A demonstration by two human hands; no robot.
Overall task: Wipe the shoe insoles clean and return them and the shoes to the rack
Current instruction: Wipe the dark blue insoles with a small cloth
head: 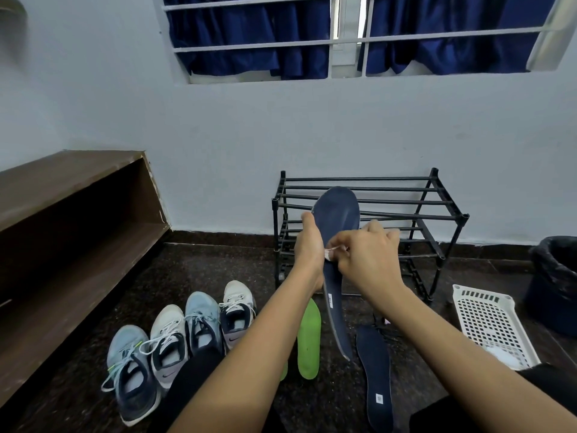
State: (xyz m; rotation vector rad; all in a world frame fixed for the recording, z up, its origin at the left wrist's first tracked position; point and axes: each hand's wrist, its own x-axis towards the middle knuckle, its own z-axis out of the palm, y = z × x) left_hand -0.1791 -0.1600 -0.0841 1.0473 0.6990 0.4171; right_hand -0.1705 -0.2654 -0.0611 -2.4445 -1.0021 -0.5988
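The left hand (pixel 308 245) is gripping a dark navy insole (pixel 338 217) by its edge, fingers curled behind it and thumb lying along the side, and is holding it nearly upright in front of the black shoe rack (pixel 437 210), toe end pointing up. The right hand (pixel 367 256) is pinching a small white wipe (pixel 331 253) between curled fingers and pressing it against the insole's middle, so the two hands are sitting close together on the same piece. A second navy insole (pixel 374 373) is lying flat on the dark speckled floor (pixel 218 267) below the right forearm, and a green insole (pixel 309 339) is lying just beside the held one's heel end (a sliver of more green is peeking out past the left forearm, too hidden to tell what it is). Four sneakers (pixel 170 335) are standing in a tight row on the floor to the left, toes towards the wall, well apart from the rack, whose bars are holding nothing visible. A white perforated basket (pixel 490 320) is resting at the right, near a black bin (pixel 555 276).
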